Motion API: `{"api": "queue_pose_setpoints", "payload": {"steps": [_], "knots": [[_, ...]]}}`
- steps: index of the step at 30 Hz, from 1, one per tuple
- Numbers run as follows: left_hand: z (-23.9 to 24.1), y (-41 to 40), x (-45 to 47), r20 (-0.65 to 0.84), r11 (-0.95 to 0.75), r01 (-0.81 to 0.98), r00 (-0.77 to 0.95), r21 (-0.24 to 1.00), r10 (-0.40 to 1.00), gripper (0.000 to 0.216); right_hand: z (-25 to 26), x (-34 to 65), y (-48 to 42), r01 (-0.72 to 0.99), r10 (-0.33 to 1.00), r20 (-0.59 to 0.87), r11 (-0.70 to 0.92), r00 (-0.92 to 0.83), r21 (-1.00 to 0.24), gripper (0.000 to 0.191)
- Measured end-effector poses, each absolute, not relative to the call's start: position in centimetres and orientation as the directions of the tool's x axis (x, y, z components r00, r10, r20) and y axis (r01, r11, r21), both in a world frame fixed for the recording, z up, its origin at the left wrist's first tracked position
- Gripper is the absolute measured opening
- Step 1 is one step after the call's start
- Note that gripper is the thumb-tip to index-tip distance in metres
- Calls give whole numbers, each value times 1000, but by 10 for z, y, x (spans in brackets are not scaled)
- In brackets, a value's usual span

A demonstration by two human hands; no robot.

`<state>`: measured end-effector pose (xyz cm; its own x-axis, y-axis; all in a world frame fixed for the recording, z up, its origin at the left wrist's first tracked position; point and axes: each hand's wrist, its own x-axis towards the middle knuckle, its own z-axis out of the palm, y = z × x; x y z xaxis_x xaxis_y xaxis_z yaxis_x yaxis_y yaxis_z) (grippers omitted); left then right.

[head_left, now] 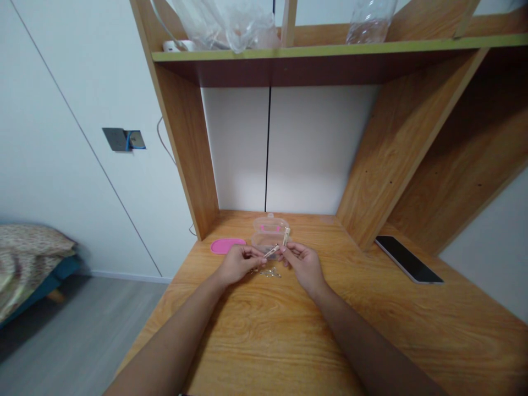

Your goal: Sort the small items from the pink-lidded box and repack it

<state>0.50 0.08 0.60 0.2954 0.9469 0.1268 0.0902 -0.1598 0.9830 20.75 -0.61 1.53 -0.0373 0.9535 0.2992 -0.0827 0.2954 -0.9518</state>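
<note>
My left hand (241, 265) pinches a slim, shiny metal clip (271, 252) that points up and to the right, toward my other hand. Between the fingers of my right hand (304, 267) a second pale metal clip (286, 236) stands nearly upright. The two hands are close together over the desk. Below them lies a loose pile of small metal pieces (270, 272), partly hidden by my left fingers; their exact kind is too small to tell. Just behind is a clear plastic box (259, 240) with its lid raised and a pink part on it.
A pink oval tray or lid (226, 246) lies left of the box. To the right, a dark-screened tablet (408, 259) rests on the wooden desk (272, 341). Overhead, a shelf (322, 50) holds a plastic bag (231, 25) and a clear bottle (371, 22). Wooden side panels flank the desk.
</note>
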Motion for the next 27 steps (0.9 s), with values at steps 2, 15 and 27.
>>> {"api": "queue_pose_setpoints", "payload": {"steps": [2, 15, 27], "knots": [[6, -1, 7, 160, -239, 200, 345, 950, 925, 34, 17, 206, -8, -83, 950, 306, 301, -58, -950, 40], [13, 2, 3, 256, -282, 141, 176, 949, 951, 33, 9, 206, -6, 44, 942, 283, 296, -181, -954, 38], [10, 2, 2, 305, -341, 229, 177, 912, 936, 29, 8, 207, -6, 82, 943, 276, 295, -185, -952, 35]]}}
